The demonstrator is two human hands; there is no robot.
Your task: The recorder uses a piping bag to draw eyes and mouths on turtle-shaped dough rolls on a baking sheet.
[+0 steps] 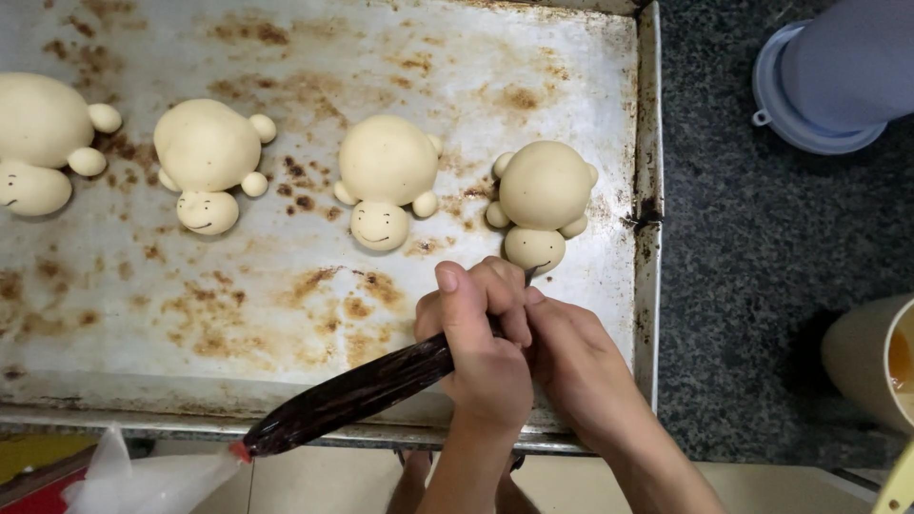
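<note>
A worn, stained metal baking tray (pixel 286 314) carries a row of several pale turtle-shaped dough figures, each with a round body, small feet and a head. The left three (pixel 36 143) (pixel 205 157) (pixel 386 176) have drawn smiling faces. My left hand (pixel 481 357) is closed around a piping bag (pixel 352 395) filled with dark paste. My right hand (pixel 571 352) presses against it from the right and holds the bag's front end. The bag's thin tip (pixel 529 276) touches the head of the rightmost dough turtle (pixel 541 195). The bag's clear tied tail (pixel 143 476) trails to the lower left.
To the right of the tray is a dark speckled counter (pixel 762 247). On it stand a pale container on a blue lid (pixel 819 86) at the top right and a beige cup with orange liquid (pixel 881 357) at the right edge. A red and yellow object (pixel 29 476) lies at the bottom left.
</note>
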